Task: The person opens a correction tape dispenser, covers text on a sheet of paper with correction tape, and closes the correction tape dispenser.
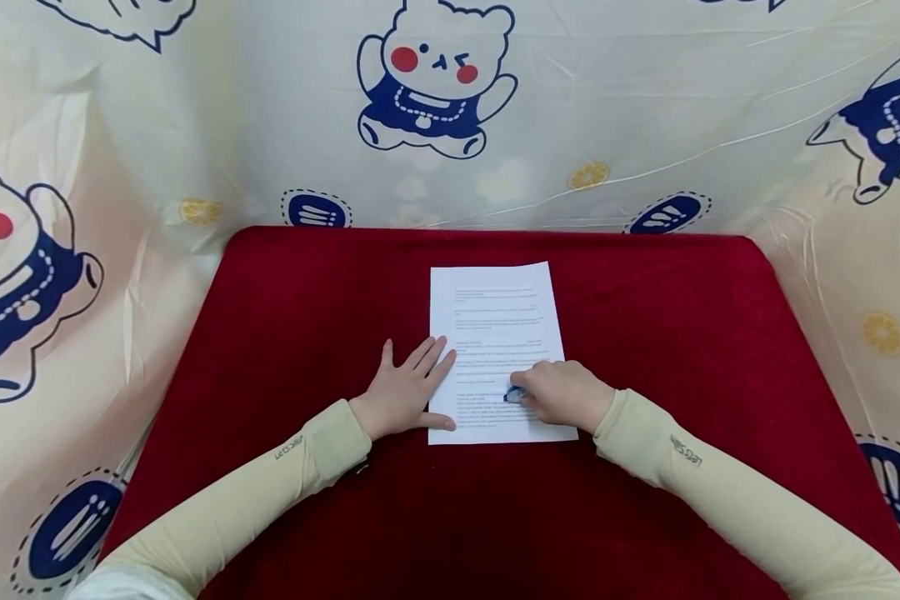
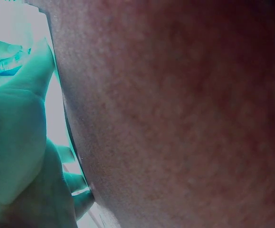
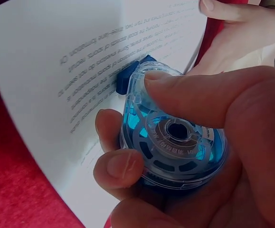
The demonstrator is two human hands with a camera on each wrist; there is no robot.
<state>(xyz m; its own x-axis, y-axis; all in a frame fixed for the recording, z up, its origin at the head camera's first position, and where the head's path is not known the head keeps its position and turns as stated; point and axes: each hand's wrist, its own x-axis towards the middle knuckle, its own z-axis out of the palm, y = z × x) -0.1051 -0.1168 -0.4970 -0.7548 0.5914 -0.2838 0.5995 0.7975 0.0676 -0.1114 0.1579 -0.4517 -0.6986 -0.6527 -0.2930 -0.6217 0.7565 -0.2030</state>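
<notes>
A printed sheet of paper (image 1: 487, 325) lies on the red cloth, its lines of text running across it. My left hand (image 1: 405, 390) rests with spread, straight fingers over the sheet's left edge. In my right hand (image 1: 570, 393) is a blue, see-through correction tape dispenser (image 3: 175, 137), gripped between thumb and curled fingers. Its dark blue tip points at the printed lines; whether it touches the paper I cannot tell. The left wrist view shows the left palm (image 2: 14, 142) close up, with part of the dispenser (image 2: 9, 64) beyond the thumb.
A red velvet cloth (image 1: 307, 300) covers the table. Around its back and sides hangs a pale curtain (image 1: 585, 100) printed with cartoon bears. Cream sleeves (image 1: 247, 483) cover both forearms.
</notes>
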